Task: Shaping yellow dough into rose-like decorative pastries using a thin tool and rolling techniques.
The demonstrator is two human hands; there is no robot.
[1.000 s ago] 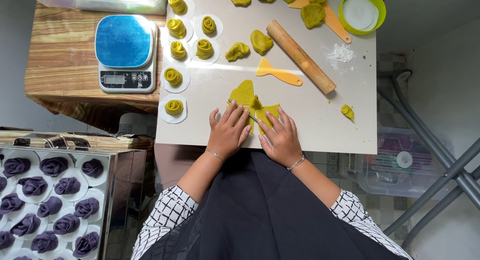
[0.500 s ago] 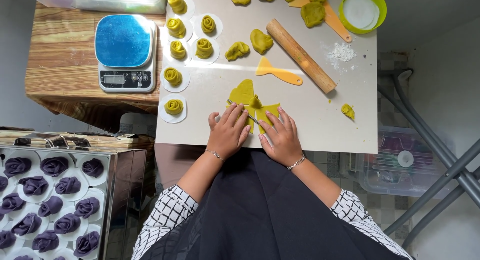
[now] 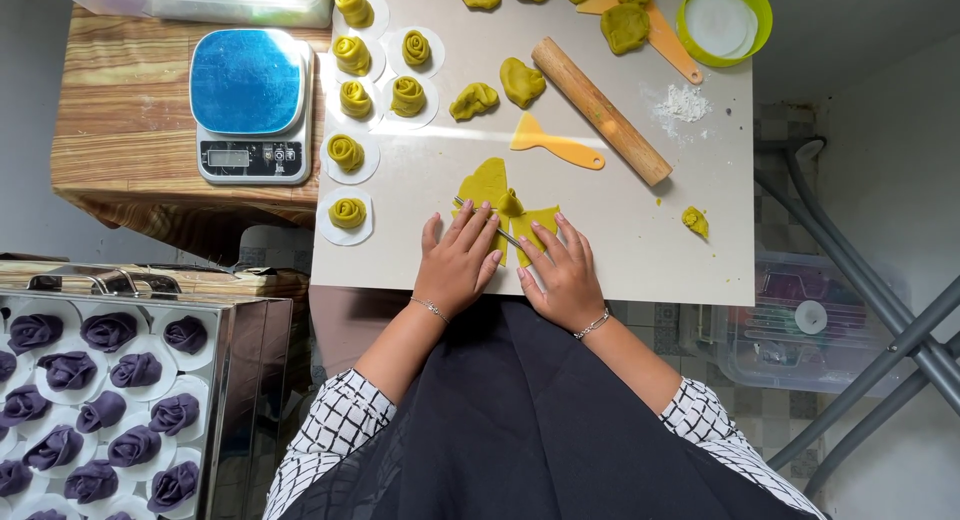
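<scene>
A: What is being pressed on the white board (image 3: 640, 250) at this moment?

B: A flattened sheet of green dough (image 3: 492, 186) is being worked near the board's six o'clock edge. The left hand (image 3: 458, 262) is laid flat on its lower part, fingers spread moderately and stretched out, nothing gripped. The right hand (image 3: 562, 270) is laid just beside it at three o'clock, fingers also extended and slightly fanned, resting on the dough's right flap.

A: Is anything held between them?

B: A thin metal stick (image 3: 508, 238) is seen lying slantwise between the two hands, across the dough. Whether it is pinched by a fingertip cannot be told.

A: How is this step judged best done?

B: Even, light pressure is advised, so the thin sheet is not torn. The fingertips should be kept flat rather than dug in, and the flaps should be folded over the stick evenly from both sides. The small raised knot of dough at twelve o'clock of the hands should be left uncrushed.

A: What lies around it?

B: At ten o'clock, finished green dough roses (image 3: 348, 214) are set on round papers. At one o'clock a yellow scraper (image 3: 555, 145) and a wooden rolling pin (image 3: 600, 110) are placed, well apart from the hands. A kitchen scale (image 3: 248, 105) is stood at ten o'clock, off the board, and a tray of purple dough roses (image 3: 90, 400) is kept at eight o'clock.
</scene>
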